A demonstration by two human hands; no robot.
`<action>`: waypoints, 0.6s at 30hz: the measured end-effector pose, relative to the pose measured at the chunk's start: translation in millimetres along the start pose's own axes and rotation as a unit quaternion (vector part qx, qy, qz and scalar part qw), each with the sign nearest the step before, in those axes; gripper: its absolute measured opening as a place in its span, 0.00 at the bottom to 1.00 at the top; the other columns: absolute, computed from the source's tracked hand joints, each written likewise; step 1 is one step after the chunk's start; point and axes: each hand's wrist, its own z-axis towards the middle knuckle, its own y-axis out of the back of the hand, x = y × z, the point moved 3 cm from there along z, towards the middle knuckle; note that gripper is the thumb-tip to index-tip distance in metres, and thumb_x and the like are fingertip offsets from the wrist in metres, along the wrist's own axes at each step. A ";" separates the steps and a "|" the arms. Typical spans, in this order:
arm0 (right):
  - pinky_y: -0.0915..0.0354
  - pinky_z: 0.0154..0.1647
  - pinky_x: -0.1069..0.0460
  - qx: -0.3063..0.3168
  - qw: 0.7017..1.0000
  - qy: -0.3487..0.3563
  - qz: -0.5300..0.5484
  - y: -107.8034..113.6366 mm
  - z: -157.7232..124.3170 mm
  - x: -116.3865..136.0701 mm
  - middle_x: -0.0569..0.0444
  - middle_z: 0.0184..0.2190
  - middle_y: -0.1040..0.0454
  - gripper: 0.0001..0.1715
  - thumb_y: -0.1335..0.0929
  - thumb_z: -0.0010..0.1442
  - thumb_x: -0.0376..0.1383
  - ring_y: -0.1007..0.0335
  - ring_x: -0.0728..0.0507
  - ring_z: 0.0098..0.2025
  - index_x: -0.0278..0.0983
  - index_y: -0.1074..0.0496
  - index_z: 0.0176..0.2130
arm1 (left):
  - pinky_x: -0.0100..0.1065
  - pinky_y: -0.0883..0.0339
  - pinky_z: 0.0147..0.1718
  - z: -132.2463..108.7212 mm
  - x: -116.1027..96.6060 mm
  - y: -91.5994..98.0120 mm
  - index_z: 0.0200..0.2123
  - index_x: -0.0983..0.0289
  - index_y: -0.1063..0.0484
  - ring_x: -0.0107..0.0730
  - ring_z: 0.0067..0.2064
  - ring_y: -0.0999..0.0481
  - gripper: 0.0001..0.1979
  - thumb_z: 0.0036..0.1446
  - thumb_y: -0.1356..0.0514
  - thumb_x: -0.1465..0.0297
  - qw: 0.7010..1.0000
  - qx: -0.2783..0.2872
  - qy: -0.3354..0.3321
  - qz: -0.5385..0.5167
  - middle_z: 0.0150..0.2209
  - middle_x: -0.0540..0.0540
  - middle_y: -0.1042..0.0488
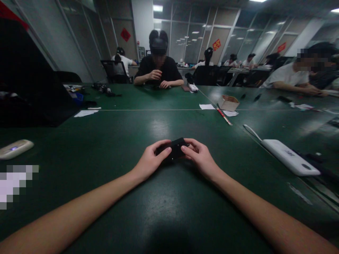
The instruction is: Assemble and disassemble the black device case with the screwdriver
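Note:
Between my two hands is a small black box-shaped object (177, 149) with tiny bright spots on its face, perhaps screws; its exact kind I cannot make out. My left hand (155, 155) grips its left end, thumb on the front face and fingers behind. On the right end, my right hand (200, 154) pinches it in the same way. The object is tilted slightly and held just over the green table (127, 134). Part of its back and lower side is hidden by my fingers.
To the right lies a white power strip-like block (290, 157) with a cord loop. Farther off stand a small cardboard box (229, 103) and a red-white stick (224, 117). A pale rounded device (16, 149) lies at left. Across the table sits a person in black (159, 72).

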 end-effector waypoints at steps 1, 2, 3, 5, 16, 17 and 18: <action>0.28 0.46 0.46 0.008 1.000 0.003 -0.021 -0.2 -0.6 1.2 0.54 0.33 0.22 0.23 0.25 0.53 0.45 0.23 0.43 0.39 0.37 0.26 0.45 | 0.38 0.33 0.51 0.1 -1.2 -0.3 0.50 0.65 0.23 0.45 0.51 0.24 0.22 0.56 0.36 0.58 1.000 0.007 0.005 0.021 0.49 0.59 0.21; 0.28 0.46 0.45 0.016 0.999 0.004 -0.043 0.0 -0.9 2.6 0.54 0.34 0.21 0.22 0.25 0.53 0.45 0.23 0.42 0.40 0.37 0.26 0.45 | 0.38 0.32 0.50 0.0 -2.2 -0.6 0.49 0.65 0.23 0.45 0.49 0.23 0.22 0.57 0.36 0.57 0.999 0.015 0.009 0.032 0.48 0.59 0.20; 0.29 0.48 0.44 0.026 0.998 0.005 -0.064 0.7 -0.9 4.3 0.53 0.35 0.20 0.22 0.25 0.54 0.45 0.23 0.42 0.40 0.37 0.26 0.46 | 0.38 0.31 0.48 -0.3 -3.2 -0.7 0.49 0.65 0.22 0.45 0.48 0.23 0.22 0.57 0.36 0.57 0.999 0.021 0.009 0.037 0.46 0.58 0.20; 0.30 0.51 0.43 0.044 0.995 0.009 -0.094 2.4 -0.1 7.7 0.51 0.40 0.20 0.23 0.25 0.54 0.44 0.23 0.41 0.44 0.38 0.26 0.47 | 0.37 0.30 0.46 -1.4 -5.3 -0.2 0.47 0.65 0.22 0.45 0.46 0.22 0.21 0.56 0.36 0.57 0.999 0.019 0.000 0.042 0.44 0.58 0.19; 0.32 0.51 0.44 0.055 0.992 0.021 -0.111 1.5 1.6 10.0 0.53 0.36 0.21 0.21 0.26 0.55 0.45 0.24 0.41 0.41 0.36 0.24 0.45 | 0.36 0.31 0.47 -2.5 -9.9 -1.0 0.46 0.65 0.23 0.43 0.47 0.23 0.18 0.57 0.37 0.59 0.997 0.001 -0.022 0.068 0.45 0.58 0.20; 0.32 0.50 0.45 0.049 0.993 0.021 -0.107 1.7 1.6 9.8 0.54 0.35 0.21 0.22 0.26 0.54 0.46 0.24 0.42 0.41 0.36 0.24 0.45 | 0.36 0.32 0.48 -2.0 -8.9 -0.3 0.46 0.65 0.23 0.43 0.48 0.23 0.18 0.57 0.36 0.59 0.998 -0.002 -0.027 0.061 0.46 0.58 0.21; 0.32 0.50 0.45 0.043 0.994 0.020 -0.102 2.1 1.7 9.4 0.54 0.34 0.21 0.22 0.26 0.54 0.46 0.24 0.42 0.41 0.37 0.24 0.45 | 0.36 0.32 0.49 -1.6 -7.3 0.7 0.48 0.65 0.24 0.42 0.49 0.24 0.19 0.57 0.36 0.59 0.998 -0.007 -0.030 0.047 0.47 0.58 0.21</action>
